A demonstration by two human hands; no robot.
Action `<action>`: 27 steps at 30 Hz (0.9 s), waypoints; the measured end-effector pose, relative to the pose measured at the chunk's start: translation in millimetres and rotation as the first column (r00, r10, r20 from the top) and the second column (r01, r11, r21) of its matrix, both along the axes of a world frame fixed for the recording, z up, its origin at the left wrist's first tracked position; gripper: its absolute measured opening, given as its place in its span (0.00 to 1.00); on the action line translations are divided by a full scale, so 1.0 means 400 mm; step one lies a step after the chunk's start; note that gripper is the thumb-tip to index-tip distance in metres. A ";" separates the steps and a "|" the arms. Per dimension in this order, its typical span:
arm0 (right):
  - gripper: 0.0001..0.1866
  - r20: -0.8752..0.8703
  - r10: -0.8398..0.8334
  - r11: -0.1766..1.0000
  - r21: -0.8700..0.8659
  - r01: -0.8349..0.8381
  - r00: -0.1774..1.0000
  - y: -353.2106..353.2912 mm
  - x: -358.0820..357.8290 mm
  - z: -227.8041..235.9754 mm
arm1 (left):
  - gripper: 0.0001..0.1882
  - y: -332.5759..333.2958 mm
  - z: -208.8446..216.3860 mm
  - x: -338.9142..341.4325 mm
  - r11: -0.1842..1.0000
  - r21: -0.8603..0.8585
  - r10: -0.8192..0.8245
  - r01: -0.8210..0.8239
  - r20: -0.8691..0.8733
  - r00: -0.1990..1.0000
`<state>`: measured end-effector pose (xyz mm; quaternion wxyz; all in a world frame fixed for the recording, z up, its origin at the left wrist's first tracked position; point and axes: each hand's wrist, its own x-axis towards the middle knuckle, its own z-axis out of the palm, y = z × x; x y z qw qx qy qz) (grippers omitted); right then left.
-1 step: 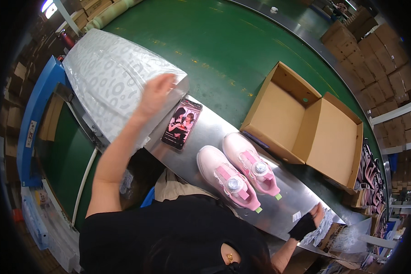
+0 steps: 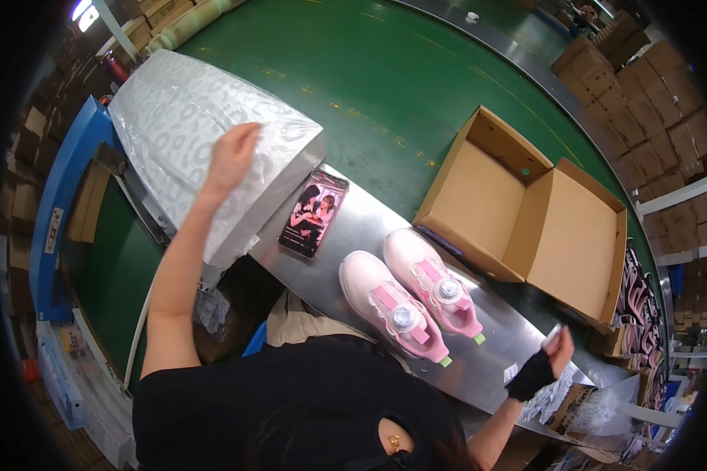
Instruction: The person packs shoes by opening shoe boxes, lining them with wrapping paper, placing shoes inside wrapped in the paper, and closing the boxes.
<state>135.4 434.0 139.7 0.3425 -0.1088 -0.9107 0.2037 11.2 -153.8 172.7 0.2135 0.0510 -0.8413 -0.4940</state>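
One white scrap [image 2: 552,335] above right end of table [image 2: 365,210]
Pinched in right hand [image 2: 558,355]; likely light and soft; hold by edge. Unclear grip in left hand [image 2: 234,154].

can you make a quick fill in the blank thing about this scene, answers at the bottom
1. The phone lies on the metal bench with its screen facing ____.
2. The two shoes are mostly pink, but the tabs at their heels are ____.
3. The cardboard box has its lid standing ____.
4. The left hand has a bare wrist, while a black cover is worn on the ____ wrist.

Missing words: up; green; open; right
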 end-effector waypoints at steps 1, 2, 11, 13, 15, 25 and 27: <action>0.13 -0.073 0.121 0.992 0.053 -0.118 0.990 -0.034 -0.057 0.040 | 0.16 -0.086 -0.004 0.014 0.954 -0.294 0.085 -0.065 0.054 0.995; 0.16 -0.136 0.253 0.964 0.114 -0.238 0.958 -0.080 -0.141 0.083 | 0.21 -0.184 -0.011 0.044 0.817 -0.565 0.190 -0.113 0.080 0.978; 0.25 0.511 0.678 0.607 0.016 -0.795 0.528 -0.346 -0.397 -0.019 | 0.37 -0.244 0.015 0.137 0.781 -0.624 0.392 -0.043 0.435 0.811; 0.24 0.630 0.664 0.586 -0.104 -0.804 0.402 -0.407 -0.394 -0.004 | 0.31 -0.270 -0.020 0.141 0.778 -0.624 0.356 -0.075 0.339 0.871; 0.22 0.683 0.616 0.603 -0.087 -0.793 0.393 -0.443 -0.402 0.021 | 0.26 -0.285 -0.039 0.139 0.773 -0.625 0.320 -0.108 0.237 0.917; 0.21 0.684 0.609 0.551 -0.001 -0.835 0.401 -0.445 -0.428 0.022 | 0.10 -0.317 0.056 0.122 0.469 -0.704 0.520 -0.534 -0.268 0.811; 0.22 0.670 0.627 0.525 0.013 -0.851 0.397 -0.443 -0.441 0.020 | 0.12 -0.314 0.239 0.118 0.447 -0.599 0.525 -0.664 -0.425 0.737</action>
